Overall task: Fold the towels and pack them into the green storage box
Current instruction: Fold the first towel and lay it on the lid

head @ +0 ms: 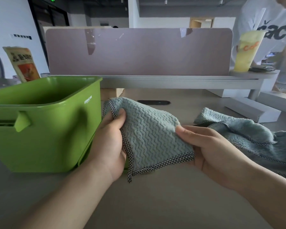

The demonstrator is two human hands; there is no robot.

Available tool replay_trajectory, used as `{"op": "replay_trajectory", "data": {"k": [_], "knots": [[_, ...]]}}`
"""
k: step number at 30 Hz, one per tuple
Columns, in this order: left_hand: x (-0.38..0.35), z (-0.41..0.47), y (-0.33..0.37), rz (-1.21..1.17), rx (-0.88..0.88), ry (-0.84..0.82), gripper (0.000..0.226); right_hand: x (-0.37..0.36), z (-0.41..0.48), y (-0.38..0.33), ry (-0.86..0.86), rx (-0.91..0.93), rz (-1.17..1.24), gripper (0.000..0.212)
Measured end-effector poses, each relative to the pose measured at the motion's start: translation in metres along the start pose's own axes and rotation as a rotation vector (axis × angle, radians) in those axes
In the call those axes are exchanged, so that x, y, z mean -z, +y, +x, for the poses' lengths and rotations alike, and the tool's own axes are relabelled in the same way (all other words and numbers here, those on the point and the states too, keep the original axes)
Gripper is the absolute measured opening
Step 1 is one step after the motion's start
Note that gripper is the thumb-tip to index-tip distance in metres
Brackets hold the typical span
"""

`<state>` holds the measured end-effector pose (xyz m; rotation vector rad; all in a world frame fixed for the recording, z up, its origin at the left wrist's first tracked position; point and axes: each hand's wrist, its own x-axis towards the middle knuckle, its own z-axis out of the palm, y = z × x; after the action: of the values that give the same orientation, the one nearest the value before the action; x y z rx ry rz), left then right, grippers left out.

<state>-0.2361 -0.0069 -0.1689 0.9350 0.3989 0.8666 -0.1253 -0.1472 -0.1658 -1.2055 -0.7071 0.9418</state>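
Note:
A folded light-blue towel (150,134) with a checked black-and-white border is held just above the table between both hands. My left hand (109,142) grips its left edge, thumb on top. My right hand (210,149) pinches its right side, thumb over the fold. The green storage box (40,123) stands open to the left, right beside my left hand; what lies inside it is hidden. A second light-blue towel (248,136) lies crumpled on the table to the right, behind my right hand.
A mauve desk divider (139,52) closes off the back of the table. A yellow drink cup (246,50) stands on the ledge at back right, where a person in a white shirt (271,22) stands. A snack bag (21,63) rises behind the box.

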Motion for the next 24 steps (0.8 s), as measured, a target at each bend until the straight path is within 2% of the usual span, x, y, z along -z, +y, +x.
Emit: {"op": "replay_trajectory", "data": {"k": [2,6,11,14,17,19,21,24], "knots": [[0.001,0.002,0.002,-0.032,-0.01,0.025,0.02,0.0,0.0,0.001,0.0,0.024,-0.025,0.035],[0.001,0.002,0.002,-0.019,-0.014,0.038,0.038,0.001,0.0,0.0,-0.027,0.06,-0.041,0.033],[0.0,-0.001,0.004,0.008,-0.009,0.037,0.023,0.003,-0.001,-0.003,-0.063,0.055,-0.09,0.044],[-0.004,-0.005,0.003,0.08,0.012,-0.031,0.021,0.003,-0.001,-0.006,0.052,0.068,0.001,0.056],[-0.007,-0.011,0.001,0.154,0.039,-0.161,0.02,0.004,-0.003,-0.012,0.081,0.131,0.052,0.057],[-0.007,-0.012,-0.001,0.221,-0.028,-0.184,0.016,0.006,-0.004,-0.015,0.066,0.18,0.044,0.054],[-0.005,-0.009,-0.002,0.346,-0.167,-0.144,0.008,0.008,-0.003,-0.018,0.068,0.229,0.047,0.044],[-0.002,-0.007,-0.002,0.437,-0.298,-0.086,0.03,0.013,-0.002,-0.019,0.151,0.319,-0.007,0.027]]}}
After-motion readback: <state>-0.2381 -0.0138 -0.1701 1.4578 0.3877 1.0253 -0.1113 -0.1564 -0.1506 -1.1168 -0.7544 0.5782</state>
